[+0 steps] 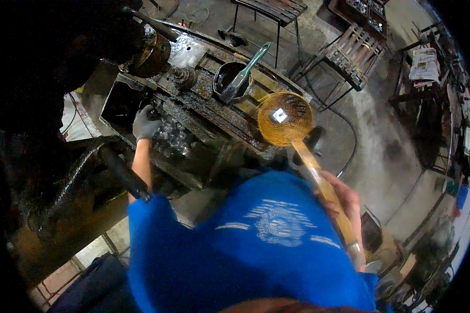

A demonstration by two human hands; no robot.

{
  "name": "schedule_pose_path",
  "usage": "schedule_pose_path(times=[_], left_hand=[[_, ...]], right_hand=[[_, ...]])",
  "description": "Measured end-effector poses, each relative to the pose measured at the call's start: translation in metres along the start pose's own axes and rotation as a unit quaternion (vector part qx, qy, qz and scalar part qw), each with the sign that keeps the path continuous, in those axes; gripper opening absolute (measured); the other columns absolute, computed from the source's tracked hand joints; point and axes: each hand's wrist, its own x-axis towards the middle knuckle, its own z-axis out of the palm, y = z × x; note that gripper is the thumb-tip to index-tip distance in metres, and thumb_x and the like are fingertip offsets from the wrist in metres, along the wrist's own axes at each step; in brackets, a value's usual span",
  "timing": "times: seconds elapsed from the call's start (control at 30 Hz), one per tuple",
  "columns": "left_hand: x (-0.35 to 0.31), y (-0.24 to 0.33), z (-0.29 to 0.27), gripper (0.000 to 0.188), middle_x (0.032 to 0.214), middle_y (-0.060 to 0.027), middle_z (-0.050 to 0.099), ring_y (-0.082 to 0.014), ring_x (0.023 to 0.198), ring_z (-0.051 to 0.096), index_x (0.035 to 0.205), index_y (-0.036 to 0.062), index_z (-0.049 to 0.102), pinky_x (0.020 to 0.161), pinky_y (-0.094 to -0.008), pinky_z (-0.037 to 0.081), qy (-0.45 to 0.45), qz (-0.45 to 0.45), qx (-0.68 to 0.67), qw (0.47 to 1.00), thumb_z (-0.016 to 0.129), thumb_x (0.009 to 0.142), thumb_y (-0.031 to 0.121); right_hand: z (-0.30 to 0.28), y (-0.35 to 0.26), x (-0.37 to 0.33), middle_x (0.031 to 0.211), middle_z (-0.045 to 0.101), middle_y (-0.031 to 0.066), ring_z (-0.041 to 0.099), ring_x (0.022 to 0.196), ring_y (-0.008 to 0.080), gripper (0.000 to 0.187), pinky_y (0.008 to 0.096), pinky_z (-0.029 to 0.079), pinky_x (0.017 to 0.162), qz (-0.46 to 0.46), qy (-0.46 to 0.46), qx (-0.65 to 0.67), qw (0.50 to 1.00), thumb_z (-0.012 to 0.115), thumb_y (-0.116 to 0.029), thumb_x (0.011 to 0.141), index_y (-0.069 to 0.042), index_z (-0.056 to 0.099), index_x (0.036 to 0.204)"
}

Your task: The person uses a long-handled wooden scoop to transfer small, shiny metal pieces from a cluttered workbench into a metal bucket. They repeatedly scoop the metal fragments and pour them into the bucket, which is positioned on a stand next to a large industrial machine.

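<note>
My right hand [345, 197] is wrapped round the wooden handle [318, 169] of a yellow mesh strainer. Its round basket [292, 133] is held out in front of me, over the near edge of the machine bed. One small shiny, squarish metal piece [280, 115] lies inside the mesh. On the left, my left hand [145, 125] wears a grey glove and reaches over the machine, beside a dark open box [121, 101]. Several small shiny metal pieces [175, 136] lie heaped just right of that hand. Its fingertips blend into the dark, oily surroundings, so their grip is unclear.
A round pot [218, 78] holding a green-handled brush [257, 56] stands on the oily machine bed [206, 58]. A dark bar [121, 169] runs close to my left forearm. Slatted stands [352, 57] and a cable [354, 138] are beyond, toward the right.
</note>
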Motion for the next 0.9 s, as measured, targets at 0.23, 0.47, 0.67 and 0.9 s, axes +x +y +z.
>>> schedule_pose_path(times=[0.23, 0.47, 0.67, 0.9], left_hand=[[-0.08, 0.127, -0.05, 0.056, 0.097, -0.0065, 0.058, -0.0159, 0.08, 0.057, 0.107, 0.0037, 0.053, 0.071, -0.0285, 0.047, -0.079, 0.1, -0.483, 0.866, 0.071, 0.055, 0.002], [-0.11, 0.305, -0.035, 0.048, 0.097, -0.0115, 0.055, -0.0275, 0.091, 0.054, 0.098, 0.0107, 0.058, 0.081, -0.0365, 0.043, -0.094, 0.432, -0.444, 0.78, 0.067, 0.051, 0.017], [-0.112, 0.308, -0.034, 0.031, 0.094, -0.0102, 0.056, -0.0264, 0.088, 0.056, 0.096, 0.0151, 0.06, 0.069, -0.0372, 0.047, -0.096, 0.454, -0.23, 0.855, 0.065, 0.065, 0.019], [-0.046, 0.069, -0.042, 0.034, 0.094, -0.0141, 0.06, -0.0269, 0.086, 0.058, 0.104, 0.005, 0.056, 0.075, -0.0324, 0.046, 0.056, 0.127, -0.199, 0.97, 0.062, 0.073, 0.018]], right_hand=[[-0.009, 0.003, 0.003, 0.091, 0.046, 0.015, 0.037, 0.053, 0.01, 0.08, 0.0182, 0.031, 0.037, 0.11, -0.114, 0.151, 0.976, 0.062, -0.019, 0.065, -0.006, 0.02, 0.133], [0.002, -0.006, 0.008, 0.072, 0.036, 0.0012, 0.033, 0.052, 0.0068, 0.08, 0.0174, 0.028, 0.039, 0.163, -0.161, 0.124, 0.965, 0.068, -0.028, 0.07, -0.004, 0.023, 0.131], [-0.001, -0.006, 0.008, 0.071, 0.034, 0.0004, 0.031, 0.051, 0.0054, 0.081, 0.0159, 0.028, 0.039, 0.157, -0.145, 0.108, 0.971, 0.069, -0.031, 0.069, -0.002, 0.025, 0.13], [0.004, -0.002, 0.003, 0.072, 0.033, -0.0001, 0.033, 0.051, 0.0048, 0.082, 0.0152, 0.03, 0.039, 0.129, -0.141, 0.116, 0.975, 0.07, -0.032, 0.069, -0.001, 0.024, 0.13]])
